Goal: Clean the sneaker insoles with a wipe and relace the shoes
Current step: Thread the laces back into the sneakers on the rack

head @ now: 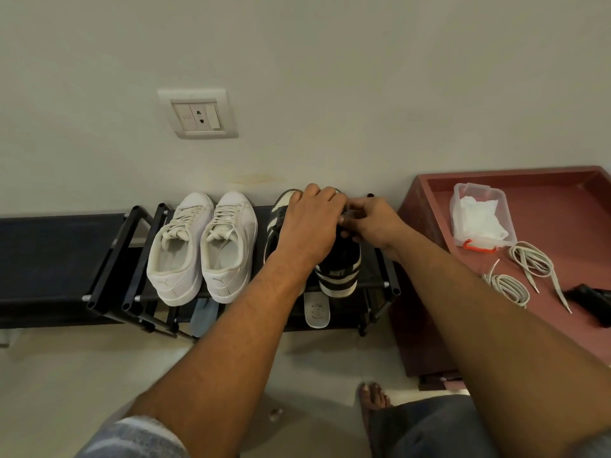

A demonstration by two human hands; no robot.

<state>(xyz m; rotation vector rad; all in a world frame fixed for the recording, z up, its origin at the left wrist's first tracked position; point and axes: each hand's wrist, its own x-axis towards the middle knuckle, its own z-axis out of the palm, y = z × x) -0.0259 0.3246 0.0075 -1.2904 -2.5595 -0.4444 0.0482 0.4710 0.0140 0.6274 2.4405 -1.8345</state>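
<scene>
A pair of black and white sneakers [340, 276] stands on the top shelf of a black shoe rack [109, 285], heels toward me. My left hand [310, 226] lies over the throat of the right-hand sneaker, fingers curled at its lace area. My right hand [370, 223] meets it there, fingertips pinching something dark at the tongue; what exactly is hidden. A laced white pair of sneakers [201, 246] stands to the left. Two coiled white laces [525, 272] lie on a maroon surface [562, 213], beside a clear box of white wipes [479, 216].
A white insole [317, 310] and a pale blue one [203, 315] stick out from the rack's lower shelf. A dark object [591, 299] lies at the right edge of the maroon surface. A wall socket [198, 115] is above. My bare foot [373, 398] is on the floor.
</scene>
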